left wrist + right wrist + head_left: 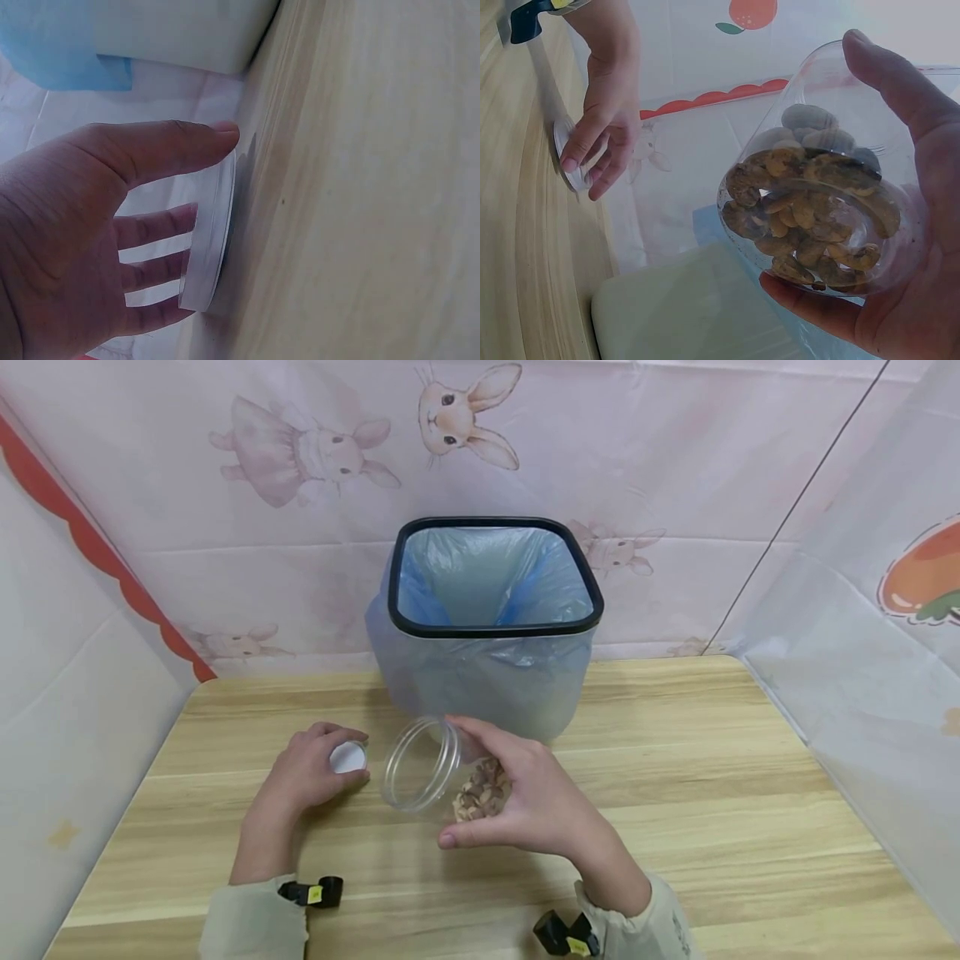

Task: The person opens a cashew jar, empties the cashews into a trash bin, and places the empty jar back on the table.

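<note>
My right hand point(536, 785) grips a clear plastic jar point(452, 752), tilted so that its uncovered mouth faces left. Brown-skinned cashews point(810, 225) lie gathered at the bottom of the jar, seen through its wall. To the left, my left hand point(303, 768) holds a round lid point(348, 757) by its rim, with a white top and a clear edge. In the left wrist view, the lid point(210, 240) is at the wooden tabletop, thumb on one side and fingers on the other; whether it touches the wood is unclear.
Behind the hands stands a bin point(487, 681) with a black rim point(495, 632) and a blue bag point(480, 577) lining it. The wooden table point(712, 793) meets rabbit-printed wall sheets point(300, 568) at the back and sides.
</note>
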Demonstrator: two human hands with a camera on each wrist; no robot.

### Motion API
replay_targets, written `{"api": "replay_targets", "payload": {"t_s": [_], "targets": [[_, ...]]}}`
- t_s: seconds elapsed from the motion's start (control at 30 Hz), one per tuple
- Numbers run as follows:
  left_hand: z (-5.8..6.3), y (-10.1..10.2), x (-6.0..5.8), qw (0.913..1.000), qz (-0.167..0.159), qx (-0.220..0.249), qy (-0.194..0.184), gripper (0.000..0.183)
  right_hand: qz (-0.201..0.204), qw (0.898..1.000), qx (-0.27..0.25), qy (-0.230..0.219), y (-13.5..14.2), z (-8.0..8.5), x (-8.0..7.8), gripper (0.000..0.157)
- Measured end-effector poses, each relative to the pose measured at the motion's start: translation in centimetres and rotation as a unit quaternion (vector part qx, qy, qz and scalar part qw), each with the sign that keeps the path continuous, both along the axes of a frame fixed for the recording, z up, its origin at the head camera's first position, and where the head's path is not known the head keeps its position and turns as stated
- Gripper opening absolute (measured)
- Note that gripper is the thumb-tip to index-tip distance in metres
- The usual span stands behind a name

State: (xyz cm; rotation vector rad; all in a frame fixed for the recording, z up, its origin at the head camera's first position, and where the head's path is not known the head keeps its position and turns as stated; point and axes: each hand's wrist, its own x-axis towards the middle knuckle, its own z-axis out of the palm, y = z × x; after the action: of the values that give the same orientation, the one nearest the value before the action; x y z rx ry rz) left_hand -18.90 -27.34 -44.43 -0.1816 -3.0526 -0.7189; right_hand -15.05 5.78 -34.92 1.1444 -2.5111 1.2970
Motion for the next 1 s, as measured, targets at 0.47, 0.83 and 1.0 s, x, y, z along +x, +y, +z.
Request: {"api": "replay_targets", "payload": {"t_s": [0.47,0.83,1.0], "targets": [[0.0,0.1,0.0,0.9999,0.007,-0.004,-0.006,0.05,0.003,1.0,0.0,-0.003,0.1,0.0,-0.1,0.103],[0.3,0.0,0.1,0.9999,0.007,-0.013,-0.006,0.052,0.002,1.0,0.0,0.0,0.1,0.0,0.0,0.104],[2.7,1.0,0.7,0.9951,0.005,-0.002,0.098,0.042,-0.001,1.0,-0.004,0.001,0.2,0.1,0.0,0.104]]}}
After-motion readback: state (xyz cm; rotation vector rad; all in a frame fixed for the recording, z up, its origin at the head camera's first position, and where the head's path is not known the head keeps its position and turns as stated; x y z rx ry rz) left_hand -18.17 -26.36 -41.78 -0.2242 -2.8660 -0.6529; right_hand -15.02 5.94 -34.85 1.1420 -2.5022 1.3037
